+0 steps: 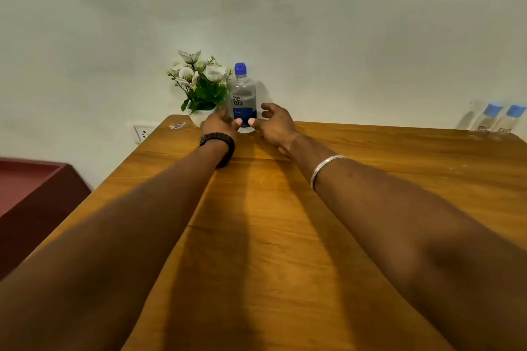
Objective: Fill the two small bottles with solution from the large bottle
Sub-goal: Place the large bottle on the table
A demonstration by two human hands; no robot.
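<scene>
both hands at the large bottle, far end of the table

nearest the camera, two bare forearms stretch away over a wooden table (285, 251), throwing long shadows on its top. the left wrist carries a black watch (218, 141); the right forearm wears a silver bangle (325, 169).

further on, the left hand (219, 124) and the right hand (275, 124) flank the base of the large bottle (243, 98). the left hand's fingers are loosely curved, its thumb tip at the bottle's lower left side. the right hand's fingers are spread and curved in the air, its thumb tip at the bottle's lower right. whether either thumb really touches the bottle, i cannot tell; neither hand has wrapped round it.

the large bottle stands upright near the table's far edge, clear, with a blue cap on and a blue label. just left of it sits a white pot of white flowers (201, 88), and left of that a small sticker (177, 125) lies on the wood.

well apart, at the far right corner, the two small bottles (499, 120) stand side by side, blue caps on.

beyond the far left corner a wall socket (142, 132) shows on the pale wall. a dark red cabinet (37, 194) stands left of the table.
</scene>
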